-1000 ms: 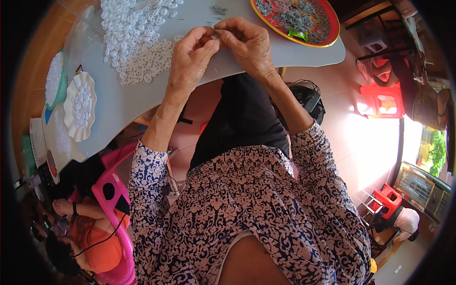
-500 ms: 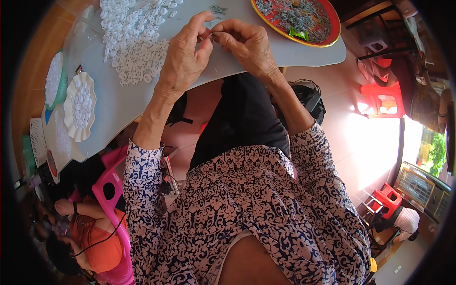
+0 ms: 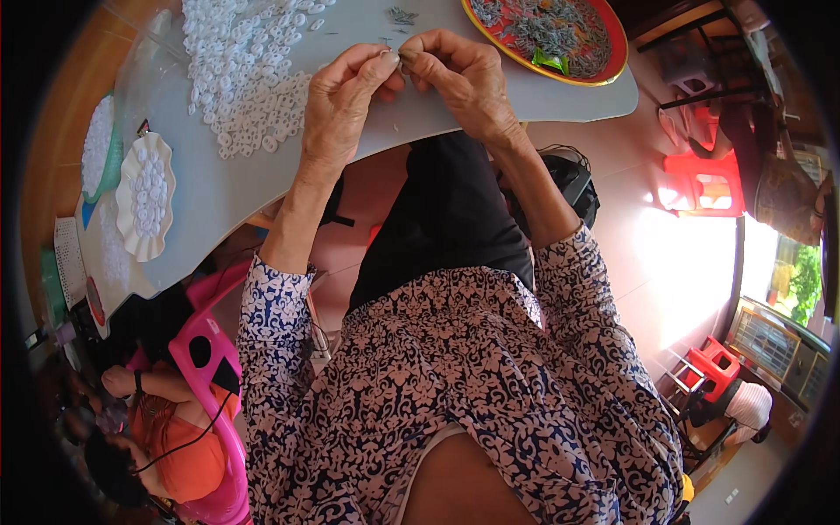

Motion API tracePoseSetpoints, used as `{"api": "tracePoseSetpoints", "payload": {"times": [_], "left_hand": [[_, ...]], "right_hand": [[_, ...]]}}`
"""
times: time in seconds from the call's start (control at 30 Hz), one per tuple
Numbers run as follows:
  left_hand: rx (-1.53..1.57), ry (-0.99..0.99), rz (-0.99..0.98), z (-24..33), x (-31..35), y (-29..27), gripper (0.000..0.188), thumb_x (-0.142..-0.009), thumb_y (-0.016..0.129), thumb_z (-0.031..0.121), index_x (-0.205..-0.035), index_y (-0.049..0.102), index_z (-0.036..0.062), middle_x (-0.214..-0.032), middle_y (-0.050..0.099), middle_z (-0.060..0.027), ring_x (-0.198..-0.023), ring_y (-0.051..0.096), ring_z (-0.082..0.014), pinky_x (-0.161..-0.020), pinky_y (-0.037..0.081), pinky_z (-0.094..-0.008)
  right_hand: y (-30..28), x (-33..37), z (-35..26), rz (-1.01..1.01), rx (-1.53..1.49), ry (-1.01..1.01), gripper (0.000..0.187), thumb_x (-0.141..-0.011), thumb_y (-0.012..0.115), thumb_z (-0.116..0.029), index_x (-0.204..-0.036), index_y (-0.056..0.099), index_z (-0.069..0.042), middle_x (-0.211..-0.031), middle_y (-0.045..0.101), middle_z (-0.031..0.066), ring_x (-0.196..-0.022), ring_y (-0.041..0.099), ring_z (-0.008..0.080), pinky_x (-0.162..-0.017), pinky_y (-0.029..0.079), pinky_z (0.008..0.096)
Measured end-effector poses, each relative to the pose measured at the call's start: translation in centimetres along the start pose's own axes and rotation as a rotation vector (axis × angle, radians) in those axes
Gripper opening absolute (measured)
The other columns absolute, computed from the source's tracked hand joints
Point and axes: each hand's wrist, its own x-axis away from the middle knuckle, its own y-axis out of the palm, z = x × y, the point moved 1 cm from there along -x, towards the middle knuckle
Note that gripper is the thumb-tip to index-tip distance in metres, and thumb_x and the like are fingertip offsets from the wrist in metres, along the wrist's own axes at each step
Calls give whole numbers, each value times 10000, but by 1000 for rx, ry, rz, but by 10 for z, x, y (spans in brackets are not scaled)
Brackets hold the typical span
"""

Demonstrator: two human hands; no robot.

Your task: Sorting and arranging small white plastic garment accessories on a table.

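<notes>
Over the near part of the grey table (image 3: 394, 120), my left hand (image 3: 346, 101) and my right hand (image 3: 464, 83) meet fingertip to fingertip. Both are closed in a pinch; whatever lies between the tips is too small to make out. Left of my left hand spreads a heap of small white oval plastic pieces (image 3: 236, 66), with a flatter layer of similar pieces (image 3: 254, 118) nearer the edge. Just beyond my fingers lies a little pile of thin grey metal pieces (image 3: 402, 16). A red gold-rimmed tray (image 3: 618, 48) beside my right hand holds many more, plus a small green packet (image 3: 549, 61).
On the table's left stand a scalloped white dish (image 3: 128, 206) of white pieces and a green basket (image 3: 115, 157). A person in orange (image 3: 197, 468) sits by a pink chair (image 3: 188, 346) at lower left. Red stools (image 3: 704, 184) stand right; a dark bag (image 3: 573, 188) lies below the table.
My left hand has shifted slightly right and its raised index finger has curled down into a pinch. My right hand stays close to the same spot, its fingertips still together.
</notes>
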Motion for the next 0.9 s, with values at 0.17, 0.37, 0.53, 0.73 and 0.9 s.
{"api": "tracePoseSetpoints", "payload": {"times": [0.17,0.37,0.53,0.73,0.9], "left_hand": [[-57,68,34,5,1,-2,217,-920,528,217,-948,608,17,-719,602,-9,-679,514,-82,-642,420,-219],[-493,78,-52,21,1,-8,240,-923,491,255,-909,580,32,-680,590,-17,-650,498,-97,-619,418,-252],[-461,62,-116,19,3,-17,245,-913,513,247,-855,593,22,-675,595,-21,-634,513,-96,-600,424,-255],[-443,50,-171,20,2,-18,243,-907,516,244,-862,595,19,-674,597,-25,-640,519,-93,-619,432,-247],[-459,57,-186,18,2,-20,241,-905,503,239,-862,587,17,-664,588,-26,-641,520,-98,-624,433,-247]], "right_hand": [[5,0,0,14,9,-76,139,-901,586,-106,-935,636,19,-746,622,4,-674,531,57,-628,463,200],[3,-1,-3,-20,40,-106,138,-915,547,-76,-982,623,19,-765,641,20,-710,575,63,-669,494,215],[5,0,-8,-50,39,-21,125,-913,534,-50,-970,618,23,-771,646,40,-718,618,89,-697,508,231],[1,-1,-8,-136,51,-47,111,-903,552,-50,-945,627,21,-785,651,42,-718,615,82,-696,509,233],[1,-1,-5,-120,36,-49,124,-902,568,-65,-983,631,6,-807,637,12,-730,592,63,-710,493,210]]}}
